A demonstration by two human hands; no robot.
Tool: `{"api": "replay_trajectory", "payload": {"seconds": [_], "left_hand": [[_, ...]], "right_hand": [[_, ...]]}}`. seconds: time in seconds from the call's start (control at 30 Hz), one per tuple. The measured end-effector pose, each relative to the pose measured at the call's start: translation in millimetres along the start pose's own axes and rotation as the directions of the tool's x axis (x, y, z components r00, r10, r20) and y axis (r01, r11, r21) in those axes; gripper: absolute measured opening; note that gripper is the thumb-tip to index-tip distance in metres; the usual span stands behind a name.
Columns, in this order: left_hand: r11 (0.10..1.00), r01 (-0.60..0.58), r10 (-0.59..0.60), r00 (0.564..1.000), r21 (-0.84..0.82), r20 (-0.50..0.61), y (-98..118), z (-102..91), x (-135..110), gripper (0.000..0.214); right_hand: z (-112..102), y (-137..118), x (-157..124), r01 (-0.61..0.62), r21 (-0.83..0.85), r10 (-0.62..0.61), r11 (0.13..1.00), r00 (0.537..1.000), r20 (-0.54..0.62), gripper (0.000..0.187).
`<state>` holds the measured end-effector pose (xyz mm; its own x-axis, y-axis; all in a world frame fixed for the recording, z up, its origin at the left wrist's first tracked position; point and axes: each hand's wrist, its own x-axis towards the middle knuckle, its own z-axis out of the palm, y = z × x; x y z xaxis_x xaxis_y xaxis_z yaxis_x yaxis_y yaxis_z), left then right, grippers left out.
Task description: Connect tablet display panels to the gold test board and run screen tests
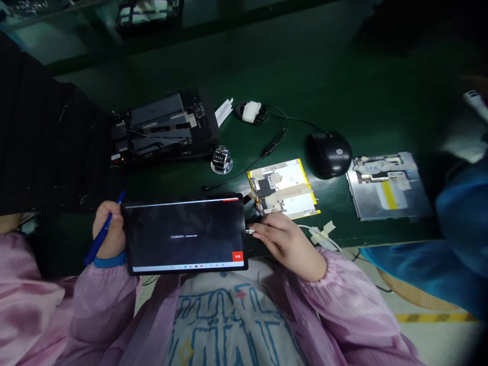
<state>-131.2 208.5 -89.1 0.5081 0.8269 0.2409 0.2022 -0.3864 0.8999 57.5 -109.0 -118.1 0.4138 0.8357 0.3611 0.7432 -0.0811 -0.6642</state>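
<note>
Already lit, the tablet [186,218] is between both hands: at its left edge the left hand [111,229] clasps it and a blue pen [102,237]; at its right, the right hand [285,244] pinches a white plug [250,231] (seating unclear).

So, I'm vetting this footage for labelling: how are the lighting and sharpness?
Head view: dim overall, upper right corner nearly black; head view: soft glare on the black mouse; head view: blue clothing at right blurred, the tablet clearly sharper.
</note>
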Motion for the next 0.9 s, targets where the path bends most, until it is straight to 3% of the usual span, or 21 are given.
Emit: {"api": "replay_trajectory", "payload": {"seconds": [0.23,0.6,0.9], "left_hand": [[0.981,-0.069,0.06,0.997,0.179,0.058,6.0,-0.5,-1.3,0.051],[0.934,-0.111,0.073,0.99,0.34,0.122,13.8,-1.9,-2.3,0.051],[0.982,-0.006,-0.013,0.995,0.188,0.099,13.0,0.5,-5.4,0.051]], "right_hand": [[1.0,0.4,4.5,-0.005,-0.08,0.013,0.997,0.994,0.106,0.021],[5.5,-1.4,7.3,-0.037,-0.038,0.042,0.999,0.991,0.128,0.021],[6.9,-4.3,5.5,-0.048,-0.058,0.055,0.997,0.99,0.13,0.021]]}}
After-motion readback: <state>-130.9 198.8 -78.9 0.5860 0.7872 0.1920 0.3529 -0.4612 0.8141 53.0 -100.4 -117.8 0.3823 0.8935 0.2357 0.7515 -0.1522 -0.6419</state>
